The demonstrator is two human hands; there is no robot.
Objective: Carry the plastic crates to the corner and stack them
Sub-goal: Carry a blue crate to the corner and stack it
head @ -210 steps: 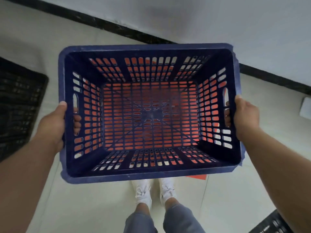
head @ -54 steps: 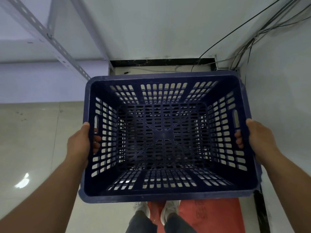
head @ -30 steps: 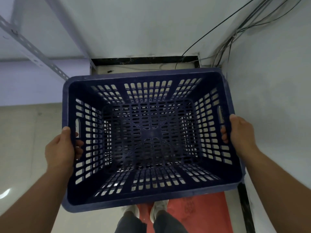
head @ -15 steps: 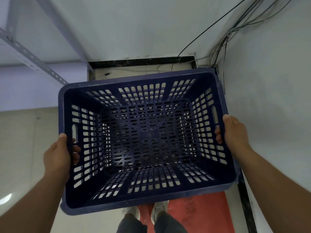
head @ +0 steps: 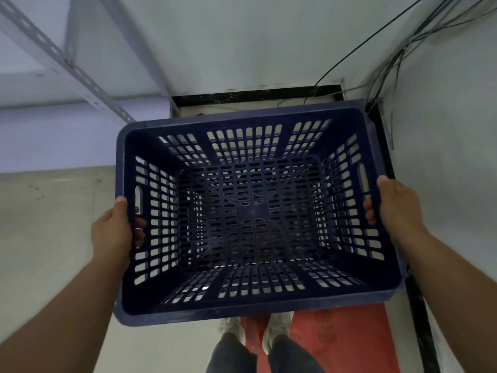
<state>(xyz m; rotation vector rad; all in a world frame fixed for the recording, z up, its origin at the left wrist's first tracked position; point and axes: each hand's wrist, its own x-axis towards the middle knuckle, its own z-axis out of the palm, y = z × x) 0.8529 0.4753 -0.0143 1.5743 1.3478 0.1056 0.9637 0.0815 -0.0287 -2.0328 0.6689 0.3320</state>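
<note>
A person stands facing a room corner, holding a dark blue slotted plastic crate [head: 255, 211] level in front of the body, open side up, between both hands. The left hand [head: 114, 232] clamps the crate's left end wall, thumb lying on the rim and fingers hooked through the handle slot; the right hand [head: 395, 208] grips the opposite end the same way, fingers curled inside the wall. The crate hangs above the floor, its far edge near the black skirting [head: 255, 93] where two pale walls meet. White shoes [head: 277, 332] show below it, beside a red mat [head: 349, 340]. Loose cables [head: 390, 57] trail down the right wall, and a perforated metal rail [head: 67, 63] slants at upper left.
</note>
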